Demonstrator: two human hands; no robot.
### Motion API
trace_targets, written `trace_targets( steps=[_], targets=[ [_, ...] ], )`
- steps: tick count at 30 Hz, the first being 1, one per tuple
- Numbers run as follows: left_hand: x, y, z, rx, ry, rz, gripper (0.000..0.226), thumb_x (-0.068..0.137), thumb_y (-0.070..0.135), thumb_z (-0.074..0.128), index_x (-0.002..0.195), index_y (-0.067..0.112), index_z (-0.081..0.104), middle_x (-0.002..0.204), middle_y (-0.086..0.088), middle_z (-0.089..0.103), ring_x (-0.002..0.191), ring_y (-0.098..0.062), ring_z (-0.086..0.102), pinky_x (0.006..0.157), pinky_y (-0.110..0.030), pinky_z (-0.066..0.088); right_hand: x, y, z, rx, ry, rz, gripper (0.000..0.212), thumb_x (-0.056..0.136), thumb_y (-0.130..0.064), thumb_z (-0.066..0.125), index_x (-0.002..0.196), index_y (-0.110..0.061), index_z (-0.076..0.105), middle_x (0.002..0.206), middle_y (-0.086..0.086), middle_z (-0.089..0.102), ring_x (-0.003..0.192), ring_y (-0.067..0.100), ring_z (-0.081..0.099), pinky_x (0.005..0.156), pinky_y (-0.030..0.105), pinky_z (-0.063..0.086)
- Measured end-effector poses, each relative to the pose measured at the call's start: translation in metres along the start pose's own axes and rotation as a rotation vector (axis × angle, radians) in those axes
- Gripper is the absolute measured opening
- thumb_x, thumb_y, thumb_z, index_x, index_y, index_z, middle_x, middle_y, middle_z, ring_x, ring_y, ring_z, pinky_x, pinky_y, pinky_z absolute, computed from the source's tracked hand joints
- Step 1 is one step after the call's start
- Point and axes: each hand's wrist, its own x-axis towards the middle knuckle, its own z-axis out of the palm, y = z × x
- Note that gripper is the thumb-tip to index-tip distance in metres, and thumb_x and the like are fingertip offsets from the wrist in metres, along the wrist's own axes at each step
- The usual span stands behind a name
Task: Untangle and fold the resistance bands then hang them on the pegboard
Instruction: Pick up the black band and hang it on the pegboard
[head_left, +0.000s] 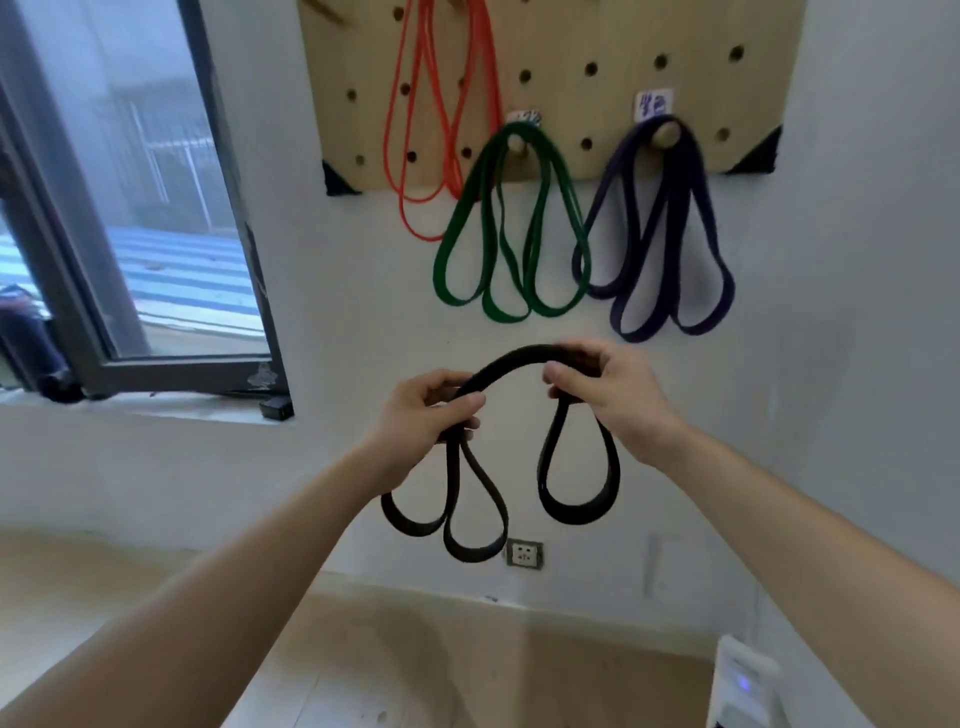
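A folded black resistance band (511, 361) arches between my two hands in front of the wall. My left hand (423, 415) grips its left end, with two loops hanging below. My right hand (608, 389) grips the right end, where one loop hangs down. Above, a wooden pegboard (587, 41) carries a red band (447, 119) at the left, a folded green band (511, 228) on a peg in the middle, and a folded purple band (660, 234) on a peg at the right.
A dark-framed window (156, 208) fills the left, with a sill below it. A wall socket (524, 554) sits low on the white wall. A white device (743, 686) stands at the bottom right on the wooden floor.
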Motion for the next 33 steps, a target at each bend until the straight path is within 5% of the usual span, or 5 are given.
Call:
trace_targets(
  steps=[9,17,22,33],
  targets=[
    [0.062,0.121,0.041,-0.08,0.024,0.255,0.035,0.097,0.009,0.066,0.13,0.014,0.058,0.093,-0.012,0.071,0.083,-0.025,0.07,0.086,-0.043,0.061,0.084,-0.12,-0.054,0.104,0.31,-0.182,0.027,0.093,-0.01,0.07,0.117,-0.005,0.058,0.104,0.019,0.071,0.076,0.023,0.067,0.069,0.032,0.06],
    [0.117,0.217,0.067,-0.223,0.213,0.376,0.023,0.094,0.013,0.071,0.114,0.019,0.059,0.11,-0.018,0.072,0.085,-0.025,0.073,0.087,-0.05,0.062,0.14,-0.193,-0.092,0.171,0.423,-0.168,0.02,0.091,-0.014,0.072,0.104,-0.014,0.056,0.096,0.012,0.073,0.066,0.017,0.059,0.059,0.027,0.052],
    [0.16,0.274,0.063,-0.19,0.297,0.431,0.02,0.093,0.016,0.072,0.11,0.022,0.063,0.107,-0.007,0.073,0.098,-0.024,0.073,0.09,-0.045,0.061,0.171,-0.224,-0.115,0.059,0.459,-0.226,0.02,0.09,-0.018,0.071,0.107,-0.013,0.063,0.096,0.007,0.068,0.069,0.016,0.065,0.075,0.034,0.06],
    [0.235,0.328,0.063,-0.113,0.384,0.522,0.018,0.092,0.014,0.072,0.104,0.021,0.061,0.099,-0.011,0.072,0.082,-0.024,0.074,0.084,-0.046,0.063,0.233,-0.254,-0.141,-0.031,0.437,-0.409,0.022,0.092,-0.003,0.068,0.113,-0.005,0.062,0.091,0.01,0.063,0.071,0.022,0.064,0.071,0.034,0.061]
  ],
)
